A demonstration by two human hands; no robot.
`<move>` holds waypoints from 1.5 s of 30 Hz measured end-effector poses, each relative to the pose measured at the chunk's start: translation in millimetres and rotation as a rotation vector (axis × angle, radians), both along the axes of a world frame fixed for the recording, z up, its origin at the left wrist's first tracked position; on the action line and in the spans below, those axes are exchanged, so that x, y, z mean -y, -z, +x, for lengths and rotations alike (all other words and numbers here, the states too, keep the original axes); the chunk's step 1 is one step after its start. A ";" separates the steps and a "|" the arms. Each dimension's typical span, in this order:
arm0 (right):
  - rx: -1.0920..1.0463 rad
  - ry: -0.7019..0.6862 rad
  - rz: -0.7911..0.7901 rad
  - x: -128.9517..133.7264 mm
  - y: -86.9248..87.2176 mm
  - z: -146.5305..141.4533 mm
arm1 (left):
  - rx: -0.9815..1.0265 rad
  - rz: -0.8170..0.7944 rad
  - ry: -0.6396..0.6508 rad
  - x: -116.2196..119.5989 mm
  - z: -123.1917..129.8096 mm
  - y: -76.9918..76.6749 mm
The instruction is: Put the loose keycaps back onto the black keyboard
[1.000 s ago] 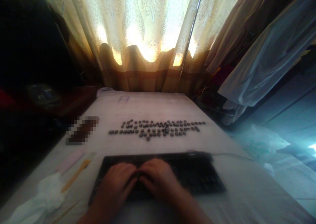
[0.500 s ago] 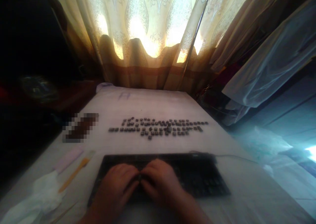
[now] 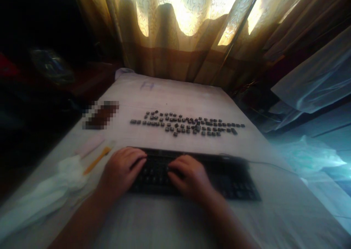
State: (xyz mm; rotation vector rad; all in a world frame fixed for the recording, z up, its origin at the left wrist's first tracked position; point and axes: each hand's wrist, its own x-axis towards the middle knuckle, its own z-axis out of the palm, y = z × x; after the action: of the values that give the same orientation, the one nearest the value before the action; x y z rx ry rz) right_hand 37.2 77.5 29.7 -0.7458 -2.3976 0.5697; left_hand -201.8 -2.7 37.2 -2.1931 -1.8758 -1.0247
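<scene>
A black keyboard [image 3: 226, 179] lies across the near part of the white-covered table, with some keys in place and bare dark patches. My left hand [image 3: 124, 168] rests over its left end, thumb and fingers bent near each other; whatever is between them is hidden. Over the middle of the keyboard, my right hand [image 3: 189, 174] has its thumb and fingers closed around something small that I cannot make out. Beyond the keyboard, many loose dark keycaps [image 3: 197, 127] lie in uneven rows.
On the left are a brush with an orange handle [image 3: 95, 161], a pink object [image 3: 90, 145], a white cloth [image 3: 65, 176] and a pixelated brown item [image 3: 101, 115]. A cable [image 3: 274, 165] runs right. Curtains [image 3: 170, 33] hang behind the table [image 3: 178, 95].
My hands, which were together over the keyboard's left-centre, have moved apart, left hand to the left end. The view has tilted down, and more of the keyboard's keys show between them.
</scene>
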 end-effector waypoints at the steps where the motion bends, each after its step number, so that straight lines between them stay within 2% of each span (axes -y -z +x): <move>1: 0.004 -0.001 0.000 0.9 0.5 -0.9 | -0.001 -0.004 -0.002 0.1 0.2 -0.2; 11: 0.087 0.017 -0.019 12.2 2.6 -18.7 | 0.029 -0.081 0.034 1.2 7.2 3.7; 17: 0.115 0.061 -0.055 13.9 0.2 -22.1 | 0.041 -0.127 -0.023 3.0 9.3 6.6; 26: 0.139 0.078 -0.073 15.1 -0.5 -24.3 | -0.097 -0.211 -0.096 6.6 28.5 22.9; 45: 0.168 0.076 -0.136 16.7 -0.6 -25.1 | -0.135 -0.155 -0.093 6.0 23.3 33.1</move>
State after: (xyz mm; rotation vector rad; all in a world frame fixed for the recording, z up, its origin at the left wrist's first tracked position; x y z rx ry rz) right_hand 12.1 60.9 30.3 -0.9743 -2.4896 0.6678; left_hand -178.5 -8.7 4.2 -2.1685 -2.0354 -0.7193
